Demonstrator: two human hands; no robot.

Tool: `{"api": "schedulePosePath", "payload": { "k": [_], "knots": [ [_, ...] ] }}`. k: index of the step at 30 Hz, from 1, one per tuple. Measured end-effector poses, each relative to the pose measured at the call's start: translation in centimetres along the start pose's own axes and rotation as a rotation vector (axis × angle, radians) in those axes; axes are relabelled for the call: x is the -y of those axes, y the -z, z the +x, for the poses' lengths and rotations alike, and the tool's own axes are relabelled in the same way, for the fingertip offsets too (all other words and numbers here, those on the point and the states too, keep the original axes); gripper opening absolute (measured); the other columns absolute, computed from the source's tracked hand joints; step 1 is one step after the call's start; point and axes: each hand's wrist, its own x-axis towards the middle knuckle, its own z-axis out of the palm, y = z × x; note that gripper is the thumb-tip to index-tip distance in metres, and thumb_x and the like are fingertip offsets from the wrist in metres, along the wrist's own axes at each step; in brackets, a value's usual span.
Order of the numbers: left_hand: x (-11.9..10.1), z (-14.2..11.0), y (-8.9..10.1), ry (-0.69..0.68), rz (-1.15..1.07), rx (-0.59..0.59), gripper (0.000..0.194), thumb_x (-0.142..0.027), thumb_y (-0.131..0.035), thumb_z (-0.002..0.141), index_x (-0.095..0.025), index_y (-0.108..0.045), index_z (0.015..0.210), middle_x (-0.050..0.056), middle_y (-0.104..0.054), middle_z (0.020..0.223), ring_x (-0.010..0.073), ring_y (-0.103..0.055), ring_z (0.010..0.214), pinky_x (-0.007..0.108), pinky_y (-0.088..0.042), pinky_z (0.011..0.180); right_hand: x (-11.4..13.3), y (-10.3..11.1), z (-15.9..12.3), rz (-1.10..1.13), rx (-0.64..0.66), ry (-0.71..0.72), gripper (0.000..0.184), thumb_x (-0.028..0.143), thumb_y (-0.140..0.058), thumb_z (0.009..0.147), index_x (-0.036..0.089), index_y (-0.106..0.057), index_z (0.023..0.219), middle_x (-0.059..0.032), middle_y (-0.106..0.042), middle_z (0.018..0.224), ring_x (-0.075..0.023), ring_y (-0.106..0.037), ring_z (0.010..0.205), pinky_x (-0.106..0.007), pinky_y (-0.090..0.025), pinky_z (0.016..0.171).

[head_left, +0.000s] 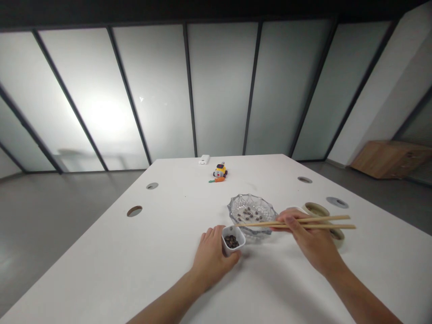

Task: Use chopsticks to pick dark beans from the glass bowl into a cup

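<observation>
My left hand (212, 254) is wrapped around a small white square cup (240, 245) on the table. Dark seeds (231, 241) lie in the bottom of that cup. A pair of wooden chopsticks (320, 223) is gripped in my right hand (305, 236). Their tips reach left across the glass bowl to the cup's rim, where one dark seed (231, 228) shows; I cannot tell whether the tips pinch it. Just behind the cup stands a clear scalloped glass bowl (234, 200) with several more dark seeds spread over its bottom.
Rolls of tape (315, 208) sit beside my right hand, partly hidden by it. Farther back on the white table (175, 216) are an orange toy carrot (219, 179), a yellow toy car (220, 170) and a white device (204, 159). Round holes (134, 211) pierce the tabletop near its sides.
</observation>
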Motion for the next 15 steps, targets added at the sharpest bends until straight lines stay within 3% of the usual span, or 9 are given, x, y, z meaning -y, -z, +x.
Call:
{"api": "schedulePosePath", "payload": {
  "k": [3,8,11,15],
  "knots": [
    [0.0,0.0,0.0,0.006,0.012,0.002,0.038,-0.044,-0.074,0.087,-0.026,-0.062,0.119,0.008,-0.072,0.124,0.0313,-0.062,0.118,0.042,-0.044,0.105,0.4,0.0,0.0,-0.031,-0.011,-0.007,0.051,0.071,-0.064,0.100,0.026,-0.075,0.077,-0.0068,-0.079,0.078,-0.0244,-0.076,0.065,-0.038,-0.069,0.065],
    [0.1,0.0,-0.1,-0.009,-0.003,-0.008,0.040,-0.044,-0.072,0.088,-0.025,-0.063,0.122,0.008,-0.072,0.124,0.0311,-0.062,0.117,0.043,-0.043,0.105,0.8,0.0,0.0,-0.317,-0.098,0.161,0.052,0.068,-0.056,0.105,0.028,-0.075,0.079,-0.0055,-0.075,0.076,-0.0239,-0.074,0.073,-0.036,-0.062,0.069],
    [0.1,0.0,-0.1,-0.008,-0.005,-0.006,0.039,-0.044,-0.073,0.088,-0.025,-0.063,0.120,0.008,-0.073,0.124,0.0308,-0.062,0.117,0.042,-0.044,0.104,0.5,-0.4,-0.2,-0.366,-0.011,0.251,0.050,0.066,-0.057,0.106,0.027,-0.075,0.081,-0.0058,-0.076,0.078,-0.0239,-0.072,0.075,-0.037,-0.061,0.073],
    [-0.1,0.0,-0.1,0.001,-0.003,-0.002,0.037,-0.043,-0.073,0.087,-0.025,-0.063,0.118,0.007,-0.073,0.124,0.0307,-0.062,0.118,0.041,-0.043,0.104,0.0,-1.1,-0.5,-0.327,0.102,0.259,0.046,0.062,-0.058,0.107,0.027,-0.077,0.085,-0.0049,-0.078,0.081,-0.0225,-0.073,0.076,-0.035,-0.062,0.073]
  ]
}}
